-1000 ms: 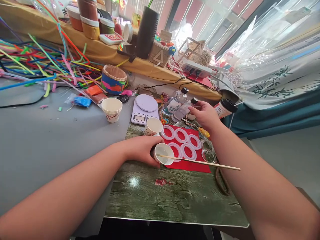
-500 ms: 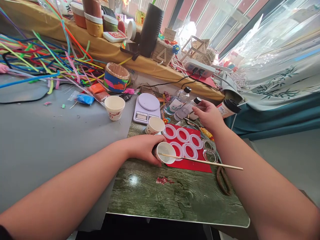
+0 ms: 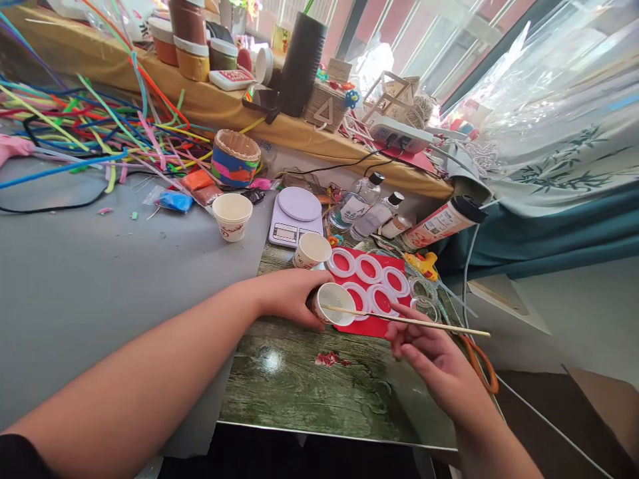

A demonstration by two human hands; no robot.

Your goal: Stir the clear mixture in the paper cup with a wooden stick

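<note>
My left hand [image 3: 292, 297] is wrapped round a paper cup [image 3: 335, 305] that holds a clear liquid. A thin wooden stick [image 3: 424, 322] leans in this cup, its long end reaching out to the right. Below the stick is my right hand [image 3: 429, 356], palm partly up, fingers apart and holding nothing. Several white ring moulds [image 3: 368, 269] lie on a red sheet [image 3: 364, 326] behind the cup. Another paper cup [image 3: 313, 251] stands just behind the held one, beside a lilac scale [image 3: 296, 216].
Two clear bottles [image 3: 377, 216] with black caps stand behind the moulds. A stack of paper cups [image 3: 232, 217] is on the grey surface. Orange-handled scissors [image 3: 482, 364] and a yellow glue gun [image 3: 423, 264] lie at the right. Coloured pipe cleaners [image 3: 100, 133] spread across the back left.
My right hand has moved from the bottles toward me, to below the stick. The labelled canister and glue gun are now uncovered. My left hand still holds the cup.
</note>
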